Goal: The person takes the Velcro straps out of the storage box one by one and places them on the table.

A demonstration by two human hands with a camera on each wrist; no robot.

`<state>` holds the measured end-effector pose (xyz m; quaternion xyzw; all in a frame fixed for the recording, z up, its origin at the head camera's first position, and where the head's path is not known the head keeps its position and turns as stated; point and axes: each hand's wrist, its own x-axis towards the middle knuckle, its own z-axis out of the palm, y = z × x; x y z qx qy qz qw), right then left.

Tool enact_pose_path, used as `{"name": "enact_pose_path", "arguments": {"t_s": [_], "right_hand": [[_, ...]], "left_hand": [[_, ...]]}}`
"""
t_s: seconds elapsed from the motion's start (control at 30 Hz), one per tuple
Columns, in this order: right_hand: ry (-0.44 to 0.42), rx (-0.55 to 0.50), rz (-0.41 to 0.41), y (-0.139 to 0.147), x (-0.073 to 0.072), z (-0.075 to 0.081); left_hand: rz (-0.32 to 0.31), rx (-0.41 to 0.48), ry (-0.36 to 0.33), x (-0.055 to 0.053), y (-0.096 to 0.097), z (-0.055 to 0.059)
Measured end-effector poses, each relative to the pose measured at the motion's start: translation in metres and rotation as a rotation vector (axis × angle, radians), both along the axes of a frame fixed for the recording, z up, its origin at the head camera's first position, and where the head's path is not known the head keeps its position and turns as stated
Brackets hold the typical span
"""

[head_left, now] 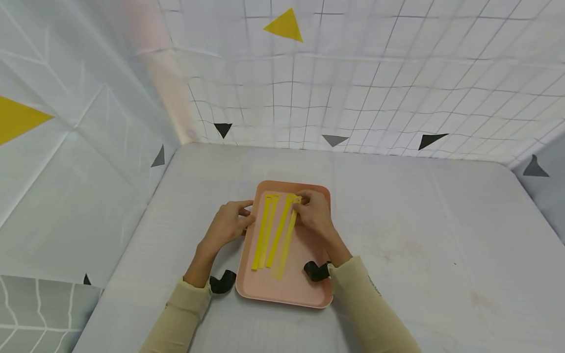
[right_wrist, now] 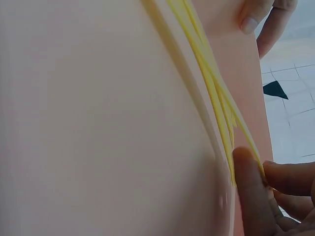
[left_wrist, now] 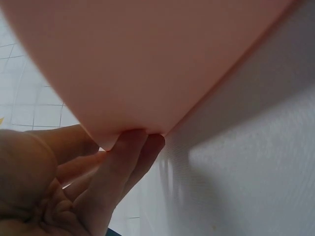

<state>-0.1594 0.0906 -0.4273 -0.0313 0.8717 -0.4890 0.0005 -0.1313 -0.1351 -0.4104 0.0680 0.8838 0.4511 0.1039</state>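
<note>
Head: black device [head_left: 314, 271] overlaps tray [head_left: 282, 297].

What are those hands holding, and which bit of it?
The left hand holds the pink tray by its left edge. The right hand pinches the rightmost yellow strip near its far end.

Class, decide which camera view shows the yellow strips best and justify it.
The head view: it shows the yellow strips side by side over the pink tray, though the right hand hides part of one. The right wrist view shows them nearly edge-on and cropped; the left wrist view shows none.
</note>
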Motion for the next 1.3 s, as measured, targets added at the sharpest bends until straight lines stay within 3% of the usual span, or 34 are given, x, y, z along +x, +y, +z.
{"name": "enact_pose_path", "arguments": {"t_s": [0.2,0.4,0.53,0.87,1.3], "right_hand": [[-0.05,-0.073,-0.012,-0.002,0.003,0.001],[-0.133,-0.296,-0.028,-0.003,0.008,0.004],[-0.126,-0.375,-0.028,-0.002,0.011,0.01],[-0.09,-0.412,-0.004,-0.003,0.015,0.032],[-0.089,-0.395,0.023,0.007,0.021,0.042]], "left_hand": [[-0.002,-0.01,0.006,0.0,0.001,0.0],[-0.001,-0.016,0.006,0.001,0.001,0.0],[0.001,-0.01,0.0,0.001,0.001,0.0],[0.017,-0.005,-0.024,0.001,0.001,0.001],[0.02,-0.012,-0.019,0.0,0.001,-0.001]]}}
